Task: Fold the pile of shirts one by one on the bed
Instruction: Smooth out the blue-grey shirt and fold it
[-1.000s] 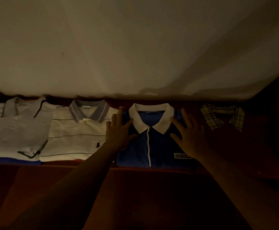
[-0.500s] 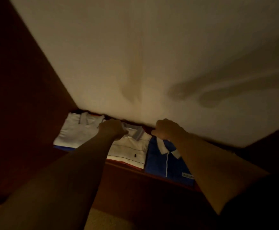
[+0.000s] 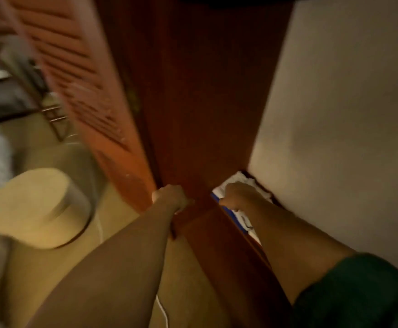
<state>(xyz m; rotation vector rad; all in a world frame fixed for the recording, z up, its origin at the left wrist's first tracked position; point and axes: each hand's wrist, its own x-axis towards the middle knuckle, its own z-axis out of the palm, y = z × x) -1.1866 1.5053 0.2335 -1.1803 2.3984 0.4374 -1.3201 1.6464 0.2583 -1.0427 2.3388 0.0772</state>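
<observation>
- We look into a dark red-brown wooden wardrobe (image 3: 193,102). It has a slatted reddish door (image 3: 82,74) to the left and a pale, plain back panel (image 3: 347,114) to the right. The whole view is blurred.
- A round cream stool or basket (image 3: 34,204) stands on the beige floor (image 3: 193,280), well apart from the hands.
- The pile of folded white and blue shirts (image 3: 239,177) lies on the wardrobe shelf against the pale panel. Its long side runs along the shelf's front edge, from far left to near right.
- Our right hand (image 3: 239,194) sits directly on that pile, fingers curled down into the white cloth, apparently gripping it.
- Our left hand (image 3: 170,197) is curled at the wardrobe's upright edge, beside the pile. We cannot tell whether it holds anything.
- We judge the right hand the nearer one. The pile has to come out towards us, and no bed is clearly in view.
</observation>
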